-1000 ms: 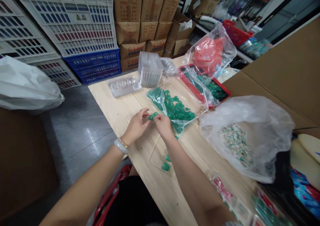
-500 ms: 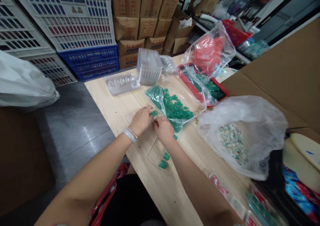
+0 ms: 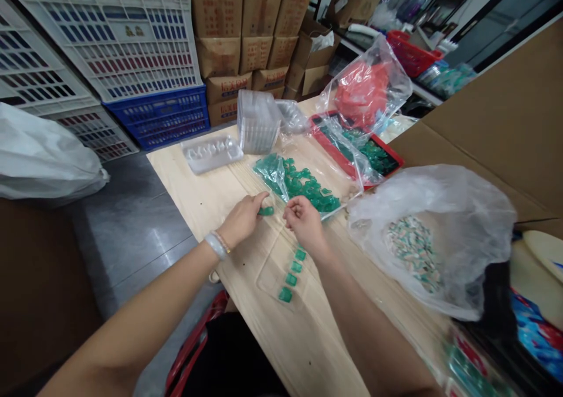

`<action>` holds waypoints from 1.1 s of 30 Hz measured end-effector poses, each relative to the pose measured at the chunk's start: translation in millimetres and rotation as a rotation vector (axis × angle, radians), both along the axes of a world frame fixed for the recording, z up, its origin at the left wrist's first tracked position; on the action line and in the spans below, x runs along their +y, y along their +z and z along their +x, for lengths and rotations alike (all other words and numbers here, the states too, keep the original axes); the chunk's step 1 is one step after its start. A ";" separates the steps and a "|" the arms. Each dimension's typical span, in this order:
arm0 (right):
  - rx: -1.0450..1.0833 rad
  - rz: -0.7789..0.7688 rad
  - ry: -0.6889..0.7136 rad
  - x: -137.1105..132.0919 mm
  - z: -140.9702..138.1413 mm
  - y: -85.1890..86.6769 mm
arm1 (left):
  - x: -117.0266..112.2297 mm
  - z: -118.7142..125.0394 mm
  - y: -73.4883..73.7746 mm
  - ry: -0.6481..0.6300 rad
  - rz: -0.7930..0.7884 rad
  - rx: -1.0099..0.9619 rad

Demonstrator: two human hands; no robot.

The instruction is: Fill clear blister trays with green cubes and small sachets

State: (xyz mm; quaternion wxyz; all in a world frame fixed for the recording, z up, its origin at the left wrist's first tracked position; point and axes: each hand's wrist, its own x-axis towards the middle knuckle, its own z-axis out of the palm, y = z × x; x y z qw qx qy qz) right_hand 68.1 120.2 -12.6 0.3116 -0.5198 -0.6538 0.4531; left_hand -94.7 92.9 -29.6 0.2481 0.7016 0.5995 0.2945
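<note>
Green piece point(image 3: 265, 211) is gripped by the left hand point(image 3: 241, 221), set apart from the curled right hand point(image 3: 305, 224). A row of pieces point(image 3: 290, 274) is laid on the near side of the hands, a clear bag point(image 3: 281, 177) beyond them.

Your left hand point(image 3: 241, 221) has its fingertips against a small green piece point(image 3: 265, 211) on the table point(image 3: 316, 350). Your curled right hand point(image 3: 305, 224) sits just above a short row of green pieces point(image 3: 291, 275), beside a clear bag point(image 3: 271, 174) of more.
</note>
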 end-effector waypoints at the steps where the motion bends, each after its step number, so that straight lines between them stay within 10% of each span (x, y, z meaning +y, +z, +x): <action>1: -0.001 0.019 0.019 4.1 4.1 3.2 | -2.7 -4.8 2.0 -0.046 -0.009 -0.010; 4: -0.098 0.117 0.130 17.5 9.2 10.0 | -13.6 -17.4 8.7 -0.042 0.015 -0.040; 10: -0.303 0.171 0.471 47.6 -21.6 16.6 | -25.9 4.7 6.1 0.408 0.063 0.050; 17: -0.602 0.159 0.798 68.6 -44.9 13.4 | -21.3 16.2 -6.7 0.350 0.031 0.119; 33: -0.549 -0.083 0.803 59.6 -39.7 11.4 | -41.7 20.0 -13.7 0.327 0.068 0.187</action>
